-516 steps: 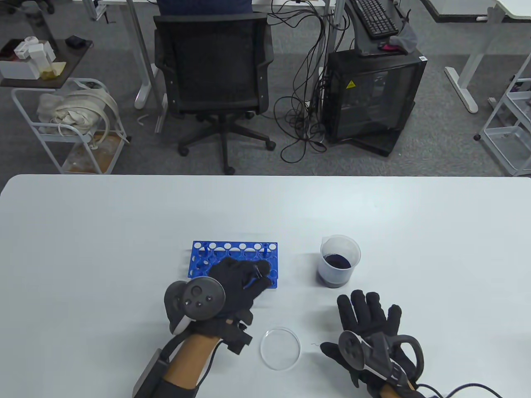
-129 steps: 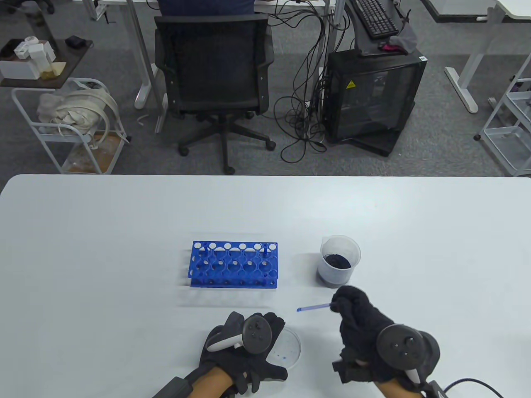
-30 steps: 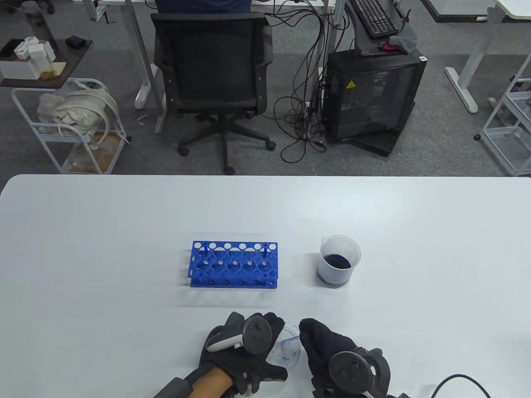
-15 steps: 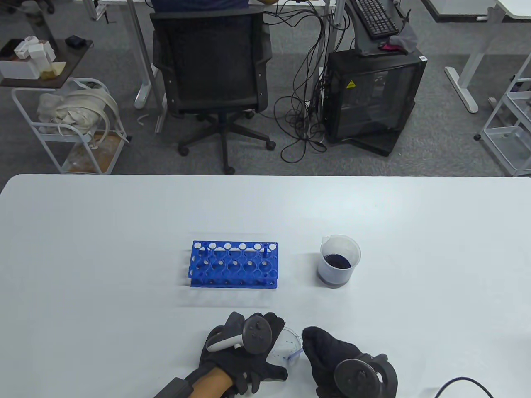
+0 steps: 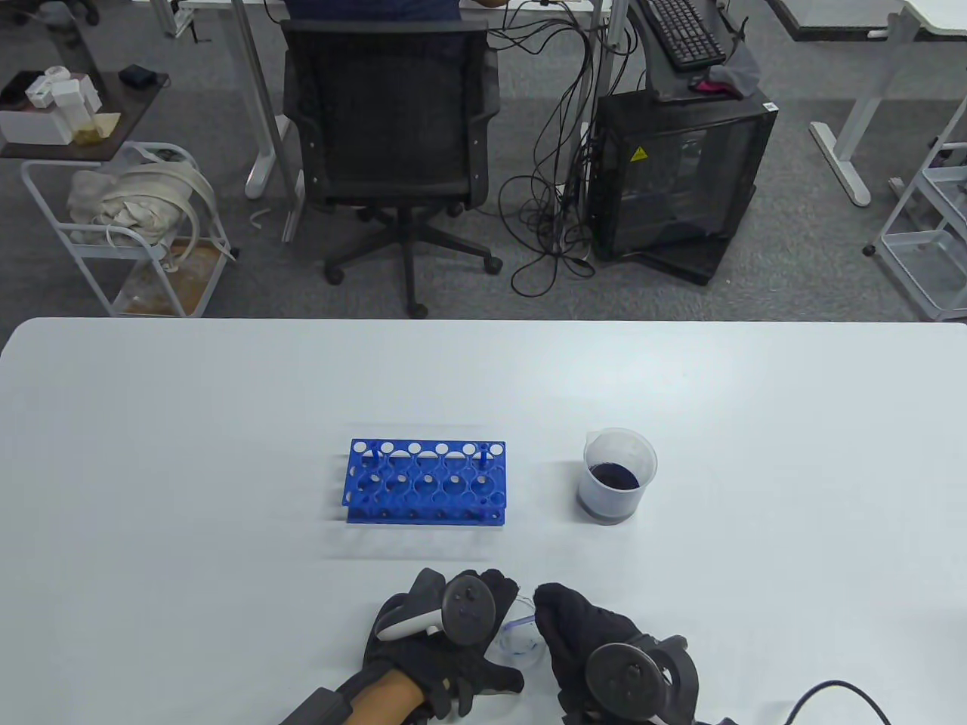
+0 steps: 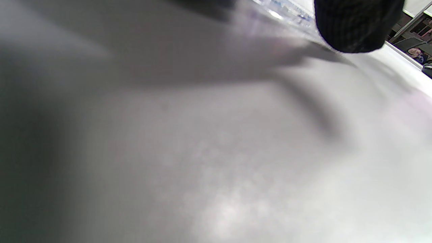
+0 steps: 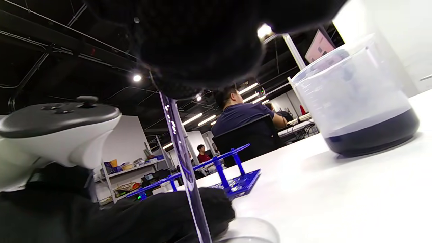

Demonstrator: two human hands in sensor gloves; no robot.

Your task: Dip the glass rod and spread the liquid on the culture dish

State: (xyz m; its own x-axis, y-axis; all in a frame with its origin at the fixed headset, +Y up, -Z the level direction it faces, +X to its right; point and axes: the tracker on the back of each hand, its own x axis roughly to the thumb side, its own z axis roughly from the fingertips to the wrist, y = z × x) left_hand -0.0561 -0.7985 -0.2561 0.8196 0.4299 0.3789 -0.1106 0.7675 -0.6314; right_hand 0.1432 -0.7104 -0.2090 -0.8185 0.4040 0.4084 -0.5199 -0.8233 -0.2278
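Observation:
A clear culture dish (image 5: pixel 521 643) with blue smears sits near the table's front edge, between my hands. My left hand (image 5: pixel 442 642) rests on its left rim and holds it in place. My right hand (image 5: pixel 582 634) pinches a blue-tinted glass rod (image 5: pixel 520 624), whose tip is down in the dish. In the right wrist view the rod (image 7: pixel 184 158) runs down from my fingers into the dish (image 7: pixel 249 233). A beaker (image 5: pixel 618 476) of dark blue liquid stands farther back on the right; it also shows in the right wrist view (image 7: pixel 354 101). In the left wrist view one gloved fingertip (image 6: pixel 354 23) shows.
A blue test tube rack (image 5: pixel 424 481) stands behind my left hand; it also shows in the right wrist view (image 7: pixel 219 172). An office chair (image 5: pixel 389 128) and a black case (image 5: pixel 680 166) stand on the floor beyond the table's (image 5: pixel 151 453) far edge.
My right hand has moved the rod's tip back and forth across the dish and now sits a little farther left and back. More blue smears show in the dish. My left hand has not moved.

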